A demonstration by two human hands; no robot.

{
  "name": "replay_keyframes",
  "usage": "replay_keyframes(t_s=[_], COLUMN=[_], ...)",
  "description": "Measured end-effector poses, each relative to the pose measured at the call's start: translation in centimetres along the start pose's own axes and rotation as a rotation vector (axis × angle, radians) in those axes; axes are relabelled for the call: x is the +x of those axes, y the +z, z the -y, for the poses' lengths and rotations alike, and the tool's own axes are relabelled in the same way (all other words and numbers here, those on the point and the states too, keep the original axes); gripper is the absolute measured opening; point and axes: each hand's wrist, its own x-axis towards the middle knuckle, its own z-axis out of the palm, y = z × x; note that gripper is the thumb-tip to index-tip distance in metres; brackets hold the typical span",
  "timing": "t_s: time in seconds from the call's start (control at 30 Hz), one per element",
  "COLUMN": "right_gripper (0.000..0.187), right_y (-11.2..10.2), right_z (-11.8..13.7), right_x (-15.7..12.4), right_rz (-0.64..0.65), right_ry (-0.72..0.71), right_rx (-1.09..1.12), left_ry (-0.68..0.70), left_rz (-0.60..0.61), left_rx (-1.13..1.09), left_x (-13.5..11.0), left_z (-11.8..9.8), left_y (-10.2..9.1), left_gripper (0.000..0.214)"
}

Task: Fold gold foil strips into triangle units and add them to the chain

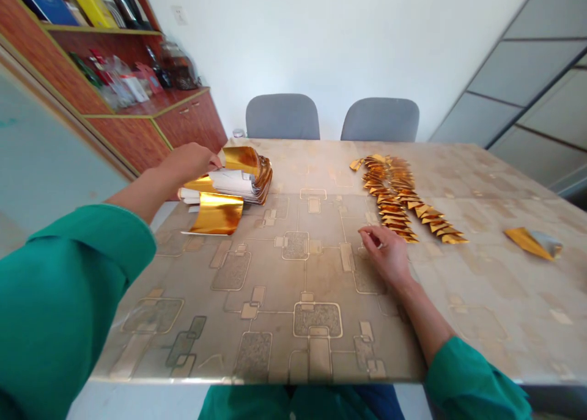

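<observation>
1. At far left, a wooden cabinet (151, 126) stands against the wall, its shelves crowded with small items too blurred to name.
2. A green sleeve (68, 285) fills the near left corner, and the bare forearm runs from it up towards the table's left edge.
3. The left hand (188, 163) is at the stack (243, 178) of gold foil, fingers drawn together and pinching the edge of the curled top sheet (241, 158). The thumb is hidden, so how deep the grip goes cannot be told.
4. The stack lies on the table's far left part, with white undersides showing between the gold layers.
5. A loose sheet (216, 215) lies just in front of the stack, touching it and curling slightly.
6. The table (293, 273) has a beige cover printed with rounded squares.
7. Two grey chairs (282, 117) stand side by side at the far edge.
8. The right hand (387, 255) rests palm down on the table right of centre, fingers loosely curled, with nothing visibly held.
9. Folded gold pieces (398, 197) lie in overlapping rows just beyond that hand, the nearest ones close to its fingertips.
10. A lone folded piece (534, 243) lies well apart near the right edge.
11. Grey wall panels (527, 84) close off the right side.
</observation>
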Motion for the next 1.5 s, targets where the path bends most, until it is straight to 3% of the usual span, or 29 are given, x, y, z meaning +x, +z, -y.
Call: replay_keyframes(t_s=[0.1, 0.2, 0.37, 0.5, 0.83, 0.93, 1.1, 1.5], right_gripper=[0.025, 0.026, 0.026, 0.026, 0.027, 0.027, 0.027, 0.024], right_y=[0.0, 0.1, 0.1, 0.0, 0.1, 0.2, 0.2, 0.2], right_z=[-0.3, -0.3, -0.2, -0.1, -0.1, -0.1, -0.1, -0.2], right_x=[0.0, 0.1, 0.1, 0.0, 0.0, 0.0, -0.1, -0.2], right_rz=[-0.006, 0.003, 0.003, 0.007, 0.014, 0.014, 0.013, 0.022], right_ry=[0.035, 0.045, 0.057, 0.055, 0.074, 0.081, 0.074, 0.082], right_rx=[0.009, 0.022, 0.044, 0.062, 0.082, 0.083, 0.076, 0.107], left_ry=[-0.036, -0.061, -0.036, -0.030, -0.053, -0.061, 0.018, 0.087], left_rz=[0.123, 0.165, 0.189, 0.249, 0.152, 0.182, 0.167, -0.151], left_rx=[0.094, 0.203, 0.044, -0.042, -0.108, -0.134, 0.055, -0.034], left_x=[0.1, -0.1, -0.6, -0.6, 0.1, 0.2, 0.3, 0.2], left_z=[-0.9, -2.1, -3.5, -3.3, -2.6, -3.8, -6.2, -10.6], left_y=[-1.1, -2.1, -2.1, -1.2, -2.0, -2.7, -4.2, -6.6], left_gripper=[0.047, 0.051, 0.038, 0.025, 0.036, 0.029, 0.025, 0.036])
